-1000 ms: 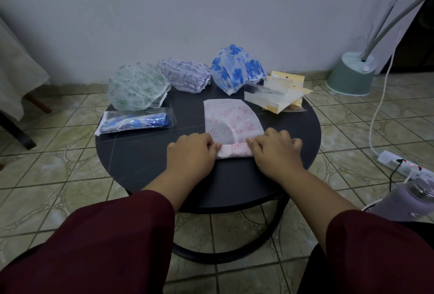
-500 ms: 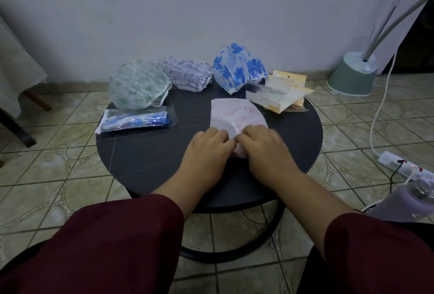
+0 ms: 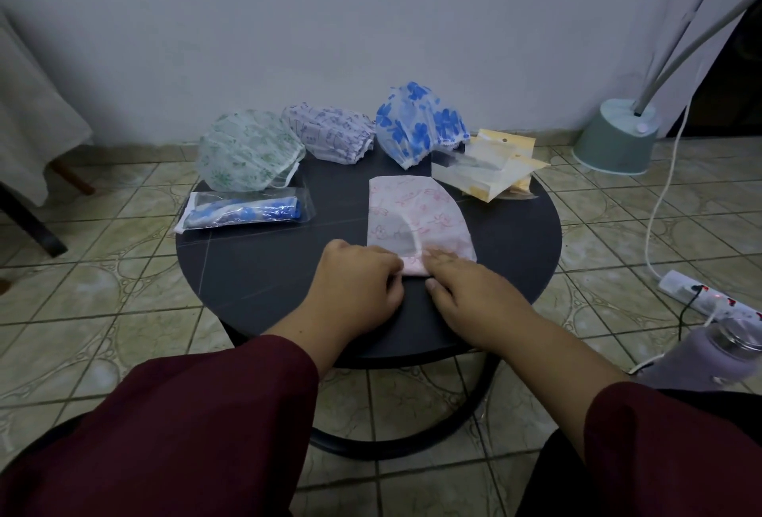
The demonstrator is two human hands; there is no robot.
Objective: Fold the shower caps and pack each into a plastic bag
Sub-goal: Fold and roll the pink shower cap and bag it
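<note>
hands [image 3: 416, 283] on pink cap [image 3: 414, 215] — folded edge

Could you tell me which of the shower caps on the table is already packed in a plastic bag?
The blue-and-white cap at the table's left, folded inside a clear bag; the pink, green, purple and blue-flowered caps are all unbagged.

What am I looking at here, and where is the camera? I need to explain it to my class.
There is no machine: a person wears one camera on the head, looking down at their own hands. The left hand and the right hand work the near rolled edge of a pink shower cap on a round dark table. Behind lie a green cap, a purple cap and a blue-flowered cap. One cap is already bagged; empty bags wait on the right.
</note>
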